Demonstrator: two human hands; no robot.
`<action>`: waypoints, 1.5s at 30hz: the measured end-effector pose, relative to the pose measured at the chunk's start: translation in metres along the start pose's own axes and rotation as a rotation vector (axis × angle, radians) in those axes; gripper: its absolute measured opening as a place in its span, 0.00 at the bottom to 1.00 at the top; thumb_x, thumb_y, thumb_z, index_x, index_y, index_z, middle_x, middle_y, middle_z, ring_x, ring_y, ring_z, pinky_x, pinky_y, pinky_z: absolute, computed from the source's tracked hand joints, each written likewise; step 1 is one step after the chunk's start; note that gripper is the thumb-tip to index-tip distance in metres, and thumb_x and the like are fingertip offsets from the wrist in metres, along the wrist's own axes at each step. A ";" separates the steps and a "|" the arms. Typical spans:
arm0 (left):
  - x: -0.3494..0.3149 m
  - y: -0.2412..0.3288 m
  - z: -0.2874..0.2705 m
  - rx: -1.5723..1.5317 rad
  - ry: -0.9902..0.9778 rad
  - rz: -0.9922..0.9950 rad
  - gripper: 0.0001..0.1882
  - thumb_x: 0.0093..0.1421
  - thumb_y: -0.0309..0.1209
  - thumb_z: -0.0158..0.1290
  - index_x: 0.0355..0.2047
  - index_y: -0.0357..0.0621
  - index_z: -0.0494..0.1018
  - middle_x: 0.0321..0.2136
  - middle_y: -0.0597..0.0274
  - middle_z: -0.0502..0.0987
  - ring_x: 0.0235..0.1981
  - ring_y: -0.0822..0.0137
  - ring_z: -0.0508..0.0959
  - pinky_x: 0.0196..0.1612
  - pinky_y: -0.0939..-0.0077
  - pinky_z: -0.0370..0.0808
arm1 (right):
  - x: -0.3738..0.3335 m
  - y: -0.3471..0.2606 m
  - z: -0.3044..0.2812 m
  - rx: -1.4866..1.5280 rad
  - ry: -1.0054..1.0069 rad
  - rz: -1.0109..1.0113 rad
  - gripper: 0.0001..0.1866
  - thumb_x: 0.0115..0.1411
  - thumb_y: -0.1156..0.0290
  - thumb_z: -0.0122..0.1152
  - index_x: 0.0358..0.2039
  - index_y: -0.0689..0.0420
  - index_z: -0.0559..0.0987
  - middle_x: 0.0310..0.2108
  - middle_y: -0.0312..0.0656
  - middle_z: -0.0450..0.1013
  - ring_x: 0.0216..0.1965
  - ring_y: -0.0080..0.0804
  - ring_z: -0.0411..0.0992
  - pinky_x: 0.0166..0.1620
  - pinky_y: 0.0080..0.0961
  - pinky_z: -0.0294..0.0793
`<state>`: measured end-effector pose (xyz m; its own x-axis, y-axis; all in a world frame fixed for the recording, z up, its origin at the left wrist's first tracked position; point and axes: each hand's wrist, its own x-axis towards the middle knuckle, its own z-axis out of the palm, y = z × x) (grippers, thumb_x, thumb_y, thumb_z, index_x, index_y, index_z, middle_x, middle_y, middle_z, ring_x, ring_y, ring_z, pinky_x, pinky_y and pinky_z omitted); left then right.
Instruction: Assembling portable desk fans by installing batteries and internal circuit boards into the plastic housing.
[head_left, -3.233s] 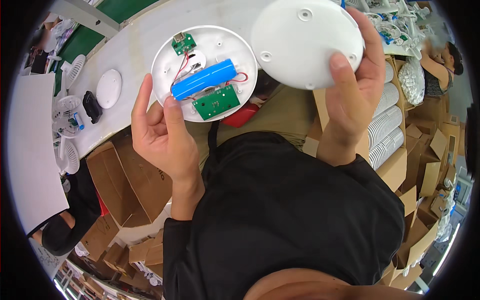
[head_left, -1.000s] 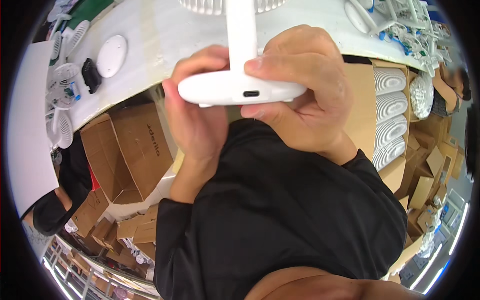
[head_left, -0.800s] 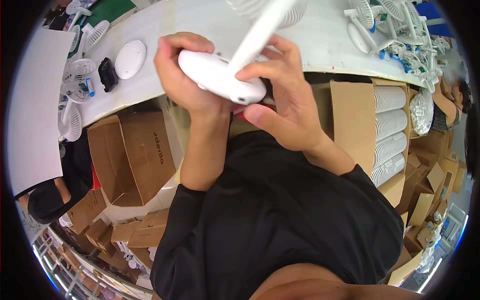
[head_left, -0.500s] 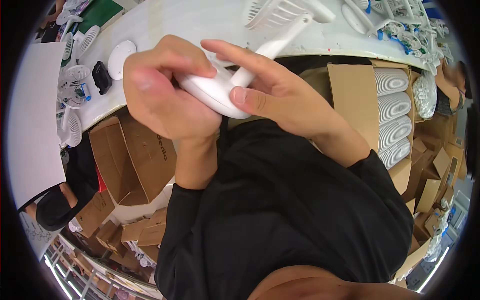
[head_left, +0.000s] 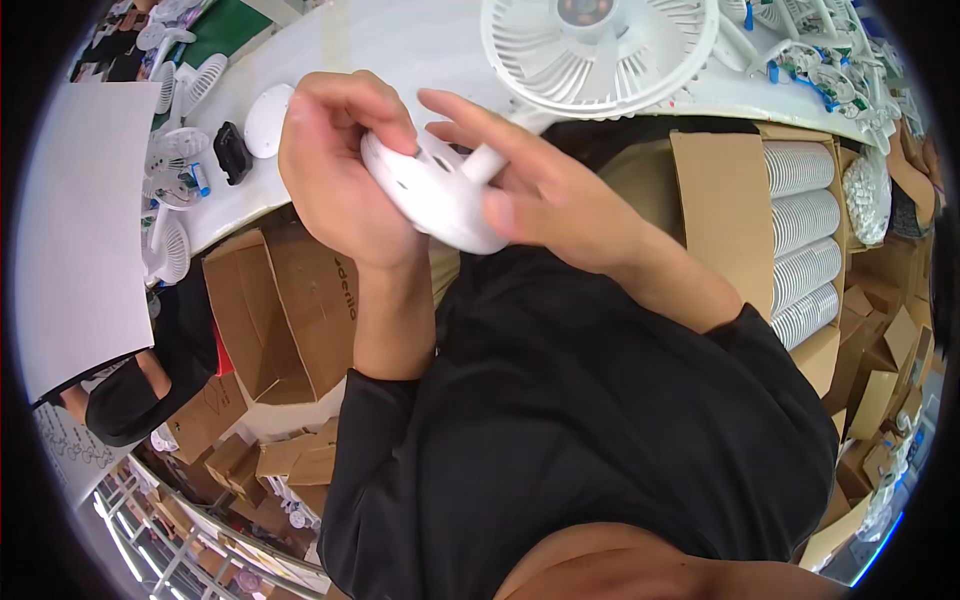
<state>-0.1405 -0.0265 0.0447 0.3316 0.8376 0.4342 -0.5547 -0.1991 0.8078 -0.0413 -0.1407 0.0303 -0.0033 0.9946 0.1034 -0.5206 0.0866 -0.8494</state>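
A white desk fan is held in front of me, its oval base [head_left: 435, 205] tilted over the near edge of the table. My left hand [head_left: 345, 185] is closed round the far-left side of the base, with its fingers curled at the rim. My right hand [head_left: 560, 195] grips the base where the stem joins it, thumb on the near side and fingers stretched along the far side. Beyond the hands, the round grille of the fan head [head_left: 610, 75] faces up above the white table [head_left: 400, 45]. Motion blurs parts of both hands.
On the table's left lie a white round disc [head_left: 268, 120], a black plastic part [head_left: 231, 153] and several fan parts. More fan parts with circuit boards [head_left: 825, 80] are heaped right. A carton of stacked ribbed discs [head_left: 803, 215] and an open carton [head_left: 275, 315] flank me. Other people sit nearby.
The fan has been turned in my hands: its head, seen from the side before, now shows its round grille. The base has rolled, showing small slots. The hands keep their hold.
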 end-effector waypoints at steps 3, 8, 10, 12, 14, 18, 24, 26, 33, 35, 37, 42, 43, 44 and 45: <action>-0.012 0.003 0.003 0.063 -0.057 0.111 0.23 0.72 0.41 0.31 0.25 0.45 0.68 0.16 0.65 0.67 0.21 0.72 0.63 0.29 0.79 0.61 | 0.003 -0.009 0.001 0.041 0.025 0.190 0.47 0.55 0.68 0.69 0.69 0.62 0.53 0.66 0.51 0.57 0.64 0.39 0.57 0.64 0.31 0.58; -0.010 0.014 0.006 0.158 -0.182 0.329 0.25 0.72 0.43 0.29 0.23 0.47 0.68 0.14 0.65 0.64 0.20 0.72 0.61 0.31 0.77 0.59 | 0.003 -0.017 0.005 -0.152 -0.025 0.119 0.47 0.54 0.69 0.69 0.69 0.61 0.53 0.64 0.50 0.58 0.64 0.40 0.57 0.65 0.31 0.56; -0.010 0.017 0.005 0.134 -0.174 0.286 0.25 0.72 0.43 0.30 0.23 0.46 0.68 0.14 0.66 0.65 0.20 0.73 0.61 0.30 0.78 0.59 | 0.005 -0.007 0.005 -0.150 -0.027 0.069 0.48 0.53 0.69 0.70 0.69 0.61 0.53 0.64 0.50 0.58 0.63 0.40 0.57 0.65 0.31 0.56; -0.008 0.021 0.005 0.077 -0.152 0.197 0.25 0.73 0.42 0.31 0.23 0.45 0.68 0.15 0.67 0.66 0.20 0.73 0.60 0.28 0.79 0.58 | 0.006 0.005 0.004 -0.153 -0.026 -0.023 0.49 0.53 0.69 0.70 0.70 0.60 0.53 0.64 0.51 0.58 0.63 0.40 0.58 0.65 0.31 0.57; -0.008 0.022 0.005 0.054 -0.137 0.152 0.25 0.73 0.42 0.32 0.23 0.45 0.68 0.15 0.67 0.67 0.19 0.74 0.60 0.27 0.80 0.58 | 0.005 0.007 0.005 -0.151 -0.031 -0.066 0.49 0.52 0.69 0.71 0.70 0.60 0.52 0.64 0.51 0.58 0.63 0.40 0.58 0.65 0.31 0.57; -0.014 0.022 0.007 0.139 -0.157 0.200 0.26 0.73 0.43 0.30 0.23 0.44 0.68 0.14 0.68 0.67 0.19 0.74 0.60 0.26 0.80 0.58 | 0.002 0.003 0.010 -0.057 -0.004 0.021 0.47 0.53 0.67 0.70 0.69 0.61 0.56 0.62 0.57 0.60 0.59 0.43 0.63 0.60 0.29 0.64; -0.016 0.028 0.011 0.197 -0.202 0.226 0.28 0.72 0.46 0.28 0.22 0.46 0.68 0.13 0.65 0.64 0.20 0.72 0.61 0.31 0.77 0.59 | 0.003 0.000 0.010 -0.034 -0.056 0.016 0.48 0.52 0.66 0.71 0.69 0.61 0.54 0.64 0.56 0.58 0.62 0.43 0.60 0.62 0.30 0.61; -0.013 0.018 0.014 0.190 -0.109 0.164 0.28 0.73 0.46 0.28 0.23 0.44 0.69 0.14 0.66 0.65 0.19 0.73 0.60 0.27 0.79 0.58 | 0.001 0.007 0.010 -0.004 -0.020 -0.008 0.48 0.52 0.65 0.71 0.69 0.62 0.54 0.63 0.57 0.58 0.61 0.43 0.61 0.62 0.30 0.61; -0.013 0.015 0.002 -0.074 -0.103 -0.133 0.30 0.73 0.47 0.26 0.24 0.42 0.69 0.15 0.67 0.67 0.18 0.73 0.61 0.27 0.82 0.59 | -0.002 0.007 0.011 0.222 0.094 0.106 0.50 0.53 0.63 0.71 0.70 0.62 0.53 0.62 0.58 0.59 0.60 0.44 0.61 0.61 0.30 0.62; -0.019 0.017 0.003 0.027 -0.112 -0.090 0.30 0.72 0.47 0.26 0.23 0.42 0.69 0.15 0.67 0.66 0.19 0.72 0.61 0.29 0.80 0.59 | -0.001 0.003 0.008 0.157 0.083 0.116 0.50 0.53 0.63 0.71 0.70 0.61 0.52 0.63 0.58 0.59 0.61 0.44 0.61 0.61 0.30 0.62; -0.025 0.019 0.006 0.228 -0.146 0.003 0.30 0.72 0.47 0.26 0.22 0.43 0.68 0.15 0.66 0.64 0.22 0.71 0.62 0.32 0.77 0.59 | 0.002 -0.001 0.002 0.027 0.058 0.121 0.50 0.54 0.62 0.70 0.70 0.61 0.52 0.63 0.57 0.59 0.61 0.44 0.61 0.61 0.30 0.61; -0.017 0.015 0.020 0.139 -0.070 0.047 0.31 0.72 0.48 0.26 0.23 0.43 0.69 0.17 0.65 0.68 0.22 0.72 0.63 0.31 0.80 0.61 | 0.007 -0.003 -0.001 -0.149 0.007 0.044 0.56 0.50 0.61 0.74 0.71 0.58 0.48 0.67 0.52 0.54 0.65 0.42 0.55 0.65 0.33 0.54; -0.015 0.015 0.021 0.076 -0.039 0.048 0.31 0.72 0.49 0.26 0.23 0.43 0.69 0.18 0.65 0.69 0.21 0.73 0.63 0.31 0.81 0.62 | 0.008 -0.003 -0.001 -0.185 -0.009 0.016 0.58 0.49 0.60 0.75 0.72 0.57 0.47 0.68 0.51 0.53 0.67 0.42 0.53 0.66 0.33 0.51; -0.010 0.012 0.018 0.076 -0.036 0.068 0.31 0.72 0.49 0.26 0.23 0.43 0.69 0.18 0.65 0.69 0.21 0.73 0.63 0.31 0.81 0.62 | 0.011 -0.002 -0.003 -0.195 -0.024 0.009 0.58 0.49 0.60 0.75 0.72 0.57 0.47 0.68 0.51 0.53 0.67 0.42 0.53 0.66 0.33 0.51; -0.007 0.008 0.012 0.010 -0.086 0.039 0.31 0.72 0.49 0.26 0.24 0.42 0.70 0.18 0.65 0.69 0.21 0.73 0.63 0.31 0.81 0.62 | 0.012 0.001 -0.005 -0.202 -0.036 -0.027 0.58 0.49 0.60 0.74 0.72 0.57 0.47 0.68 0.52 0.52 0.67 0.44 0.53 0.66 0.35 0.52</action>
<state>-0.1379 -0.0401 0.0526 0.3744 0.7827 0.4972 -0.5607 -0.2360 0.7937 -0.0372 -0.1279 0.0281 -0.0238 0.9894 0.1429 -0.3390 0.1265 -0.9322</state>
